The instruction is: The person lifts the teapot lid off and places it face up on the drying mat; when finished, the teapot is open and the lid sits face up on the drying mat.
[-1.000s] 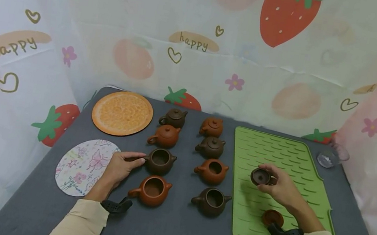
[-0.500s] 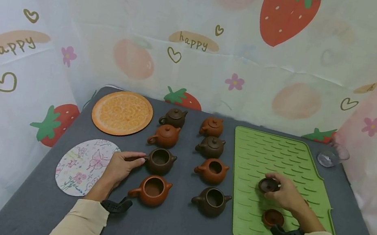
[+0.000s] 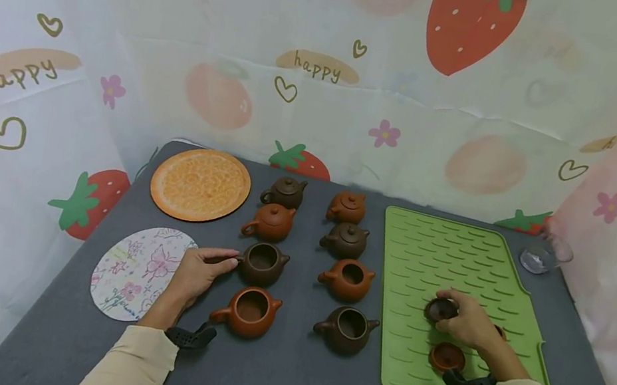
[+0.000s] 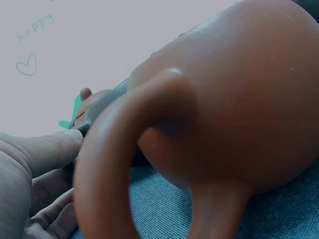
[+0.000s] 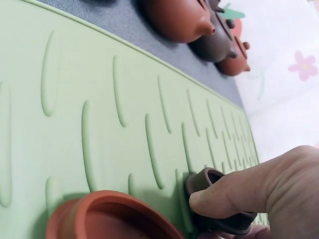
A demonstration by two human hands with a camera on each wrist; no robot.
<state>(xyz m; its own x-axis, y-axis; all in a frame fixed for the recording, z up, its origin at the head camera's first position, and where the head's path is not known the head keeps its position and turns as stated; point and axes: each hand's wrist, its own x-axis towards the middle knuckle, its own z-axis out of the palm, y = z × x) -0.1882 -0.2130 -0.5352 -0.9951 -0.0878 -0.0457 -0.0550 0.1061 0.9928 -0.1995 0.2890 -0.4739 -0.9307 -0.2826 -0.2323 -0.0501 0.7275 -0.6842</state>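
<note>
My left hand (image 3: 192, 274) pinches the handle of a dark brown lidless teapot (image 3: 263, 266), which stands on the table. In the left wrist view a reddish teapot (image 4: 239, 99) fills the foreground and hides most of the dark one. On the right, my right hand (image 3: 469, 322) holds a dark teapot lid (image 3: 438, 310) upside down by its edge, low over the green mat (image 3: 426, 251). A reddish lid (image 3: 447, 357) lies upturned just nearer. Part of another reddish lid (image 3: 500, 331) peeks out behind the right hand.
Two columns of teapots stand mid-table; the rear ones, such as a reddish teapot (image 3: 272, 222), wear lids, while the front ones are lidless. An orange round mat (image 3: 200, 185) and a patterned round mat (image 3: 133, 269) lie left. A clear glass vessel (image 3: 539, 259) is at far right.
My right hand has moved slightly right and nearer, lowering the dark lid toward the green mat behind the reddish lid. The left hand has stayed at the teapot's handle.
</note>
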